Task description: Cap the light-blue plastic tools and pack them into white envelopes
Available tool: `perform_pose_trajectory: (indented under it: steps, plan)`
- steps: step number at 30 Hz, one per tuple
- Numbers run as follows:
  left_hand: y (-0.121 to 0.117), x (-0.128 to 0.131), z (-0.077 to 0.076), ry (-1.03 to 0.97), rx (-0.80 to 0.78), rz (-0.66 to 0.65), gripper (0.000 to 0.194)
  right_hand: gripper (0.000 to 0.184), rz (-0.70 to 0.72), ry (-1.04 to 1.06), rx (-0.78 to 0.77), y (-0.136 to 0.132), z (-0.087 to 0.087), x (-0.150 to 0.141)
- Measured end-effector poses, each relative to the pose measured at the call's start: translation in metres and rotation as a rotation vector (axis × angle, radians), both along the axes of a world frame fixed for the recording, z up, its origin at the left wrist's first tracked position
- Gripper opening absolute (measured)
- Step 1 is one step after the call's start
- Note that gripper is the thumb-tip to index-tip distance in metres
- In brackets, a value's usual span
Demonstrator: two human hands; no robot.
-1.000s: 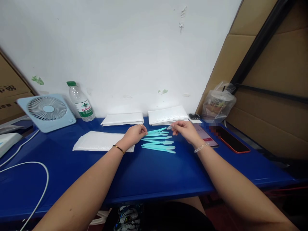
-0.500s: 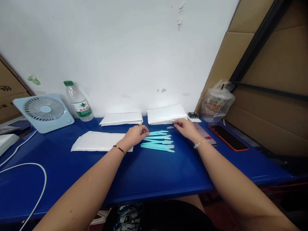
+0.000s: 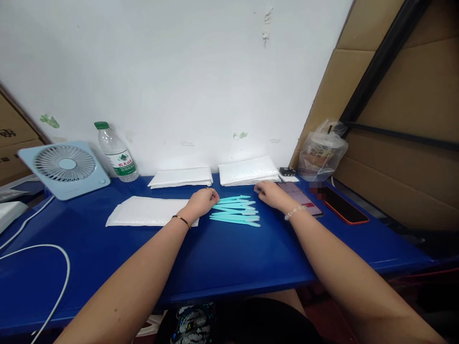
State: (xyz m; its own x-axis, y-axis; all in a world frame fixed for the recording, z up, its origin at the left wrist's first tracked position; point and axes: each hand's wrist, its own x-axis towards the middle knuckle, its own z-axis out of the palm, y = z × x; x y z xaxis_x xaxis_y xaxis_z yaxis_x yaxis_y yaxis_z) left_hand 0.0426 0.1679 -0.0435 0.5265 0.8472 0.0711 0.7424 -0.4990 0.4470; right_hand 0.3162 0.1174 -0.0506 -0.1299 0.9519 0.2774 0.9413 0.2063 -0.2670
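Note:
Several turquoise eyebrow razors (image 3: 234,209) lie side by side on the blue table, in a loose fan. My left hand (image 3: 203,201) is closed, with its fingertips pinching the left end of the topmost razor (image 3: 233,198). To the right of the razors' tips, my right hand (image 3: 270,193) is curled, thumb and fingers together around a small clear piece that looks like a plastic blade cap (image 3: 257,190), mostly hidden by the fingers. Under my left wrist lies a white padded mailer (image 3: 143,211).
Two stacks of white mailers, left (image 3: 181,177) and right (image 3: 247,170), sit against the wall. On the left are a light blue fan (image 3: 68,167), a water bottle (image 3: 118,155) and a white cable (image 3: 66,267). Two phones, pinkish-screened (image 3: 299,197) and red-edged (image 3: 346,205), and a bagged cup (image 3: 321,153) are at right.
My right hand has shifted slightly left, and the small clear piece that lay on the table by its fingertips is now mostly covered by them. My left hand has hardly moved.

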Motion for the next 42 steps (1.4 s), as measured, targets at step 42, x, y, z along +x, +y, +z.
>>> perform_pose_trajectory:
  steps: [42]
  plan:
    - [-0.015, -0.002, 0.015, -0.026, 0.094, -0.08, 0.046, 0.045, 0.172, 0.618, -0.206, -0.024, 0.016, -0.024]
